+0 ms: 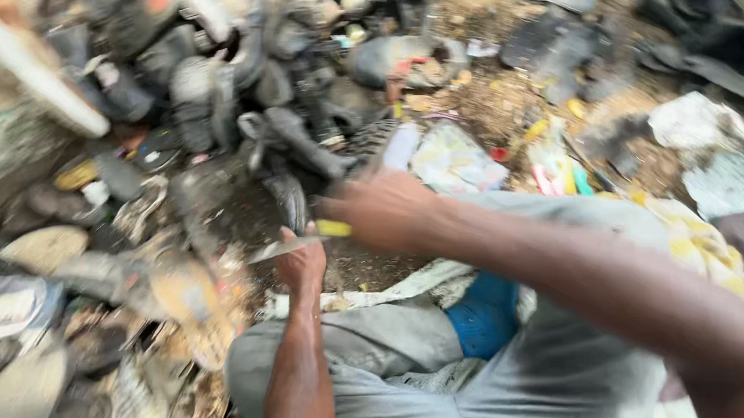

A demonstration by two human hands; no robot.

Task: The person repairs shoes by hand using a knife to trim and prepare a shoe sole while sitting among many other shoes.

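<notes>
My right hand (383, 210) grips a knife (292, 245) by its yellow handle, the pale blade pointing left. My left hand (303, 264) is just below the blade and is closed around a dark worn shoe piece (288, 199) that rises above it. The blade lies across the top of my left hand, against that dark piece. Both forearms reach in from the lower edge, over my knees in grey trousers (374, 357). The picture is blurred by motion, so the exact grip is hard to make out.
A big heap of old dark shoes and soles (206, 81) fills the back and left. Flat worn soles (42, 363) lie at lower left. Paper and plastic scraps (456, 161) litter the dirt ground at right. A blue thing (484, 315) sits between my knees.
</notes>
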